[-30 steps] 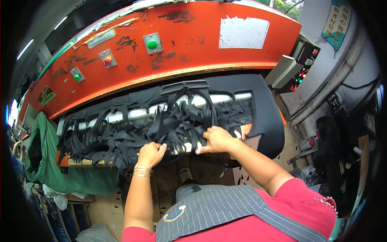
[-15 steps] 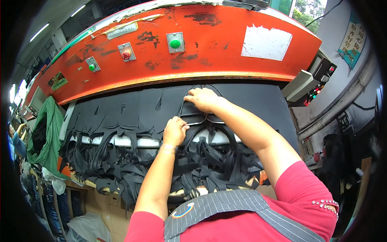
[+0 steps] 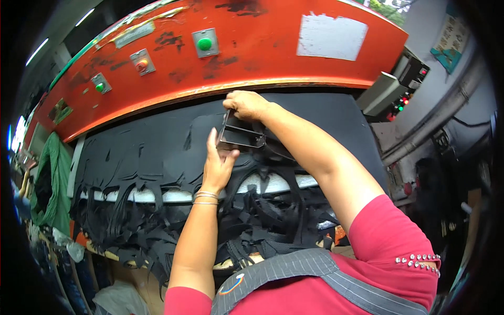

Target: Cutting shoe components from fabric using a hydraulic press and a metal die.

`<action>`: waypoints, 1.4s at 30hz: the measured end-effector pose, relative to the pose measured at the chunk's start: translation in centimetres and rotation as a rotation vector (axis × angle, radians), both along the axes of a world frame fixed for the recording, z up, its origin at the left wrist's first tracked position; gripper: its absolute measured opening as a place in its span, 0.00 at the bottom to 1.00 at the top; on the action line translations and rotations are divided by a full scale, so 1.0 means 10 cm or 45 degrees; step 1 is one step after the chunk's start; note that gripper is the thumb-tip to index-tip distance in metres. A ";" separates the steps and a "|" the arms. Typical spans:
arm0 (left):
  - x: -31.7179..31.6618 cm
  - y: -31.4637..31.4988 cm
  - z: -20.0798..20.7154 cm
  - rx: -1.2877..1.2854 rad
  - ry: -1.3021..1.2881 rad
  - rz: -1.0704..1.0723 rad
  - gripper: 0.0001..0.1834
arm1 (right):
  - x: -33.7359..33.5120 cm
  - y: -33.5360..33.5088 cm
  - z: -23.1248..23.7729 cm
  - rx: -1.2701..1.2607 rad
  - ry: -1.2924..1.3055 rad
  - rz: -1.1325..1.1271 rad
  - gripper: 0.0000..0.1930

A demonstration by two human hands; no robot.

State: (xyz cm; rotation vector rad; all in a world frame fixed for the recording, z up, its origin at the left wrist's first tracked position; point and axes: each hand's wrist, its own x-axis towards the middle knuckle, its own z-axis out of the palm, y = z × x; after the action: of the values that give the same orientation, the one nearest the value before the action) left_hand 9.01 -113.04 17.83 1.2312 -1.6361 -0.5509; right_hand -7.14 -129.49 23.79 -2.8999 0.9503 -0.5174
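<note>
A metal cutting die (image 3: 239, 135), a dark frame with thin walls and a crossbar, is lifted and tilted over a black sheet of material (image 3: 157, 131). My right hand (image 3: 247, 105) is closed around its far end. At the die's near left corner is my left hand (image 3: 216, 168), fingers stretched up and thumb apart; it seems to touch the corner without gripping it. Slits and cut-outs mark the sheet, and its near edge is cut into loops. Black offcut strips (image 3: 157, 220) hang in a tangle below that edge.
An orange machine beam (image 3: 262, 58) spans the far side, with green buttons (image 3: 205, 44) and a red button (image 3: 142, 65). A grey control box (image 3: 380, 94) with lit lamps stands at the right. Green cloth (image 3: 52, 184) hangs at the left, near another person's arm (image 3: 24, 181).
The die has been raised from lying on the sheet and tilted. My right hand has shifted left with it. My left hand has loosened from a pinch to spread fingers. The view has tilted slightly.
</note>
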 end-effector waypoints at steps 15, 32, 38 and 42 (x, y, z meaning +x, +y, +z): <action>-0.09 0.06 0.20 0.217 -1.014 -0.203 0.34 | -2.84 1.12 1.11 0.147 0.089 -1.240 0.27; -1.56 0.16 -0.16 -0.020 -0.857 -0.282 0.31 | -2.56 1.15 -0.17 1.123 -0.315 -1.716 0.29; -1.60 0.13 -0.23 -0.044 -0.853 -0.288 0.31 | -2.51 1.46 -0.37 0.705 -0.389 -1.716 0.33; -1.55 0.15 -0.27 -0.014 -0.842 -0.288 0.31 | -2.45 2.00 -0.41 0.589 -0.671 -1.106 0.49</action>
State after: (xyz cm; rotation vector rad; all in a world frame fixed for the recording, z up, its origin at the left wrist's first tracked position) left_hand -6.53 -111.56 15.13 1.3063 -2.3476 -0.2749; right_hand -31.64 -109.45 19.66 -1.7065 1.8600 -0.8739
